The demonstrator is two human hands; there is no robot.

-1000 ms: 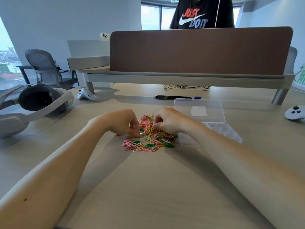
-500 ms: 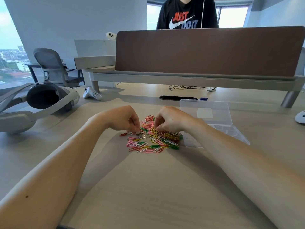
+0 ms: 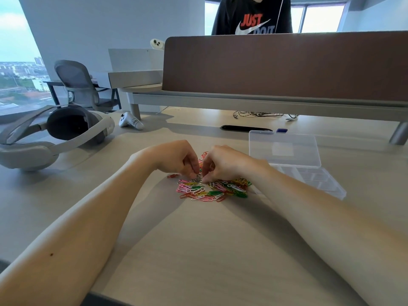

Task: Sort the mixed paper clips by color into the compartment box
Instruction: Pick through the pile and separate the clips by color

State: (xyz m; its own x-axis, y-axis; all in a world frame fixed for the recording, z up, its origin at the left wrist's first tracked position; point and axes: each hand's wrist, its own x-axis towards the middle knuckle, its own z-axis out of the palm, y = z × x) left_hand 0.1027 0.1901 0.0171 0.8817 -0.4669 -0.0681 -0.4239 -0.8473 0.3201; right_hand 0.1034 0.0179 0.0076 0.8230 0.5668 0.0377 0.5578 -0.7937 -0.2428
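On the pale wood-grain counter (image 3: 198, 250): a heap of mixed paper clips (image 3: 212, 192) mid-surface, a clear compartment box (image 3: 326, 184) just right of it, lid open; far left, a white headset (image 3: 55, 138) and controller (image 3: 130, 123).

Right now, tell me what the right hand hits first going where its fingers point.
The paper clips: the right hand points its fingers down into the pile. The left hand sits just beyond, though depth is unclear.

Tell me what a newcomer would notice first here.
The bright heap of paper clips sits mid-table, pink, green, yellow and red. The left hand and right hand meet over its far-left edge, fingertips pinching at clips. A clear box lies open just right of it, a white headset far left.
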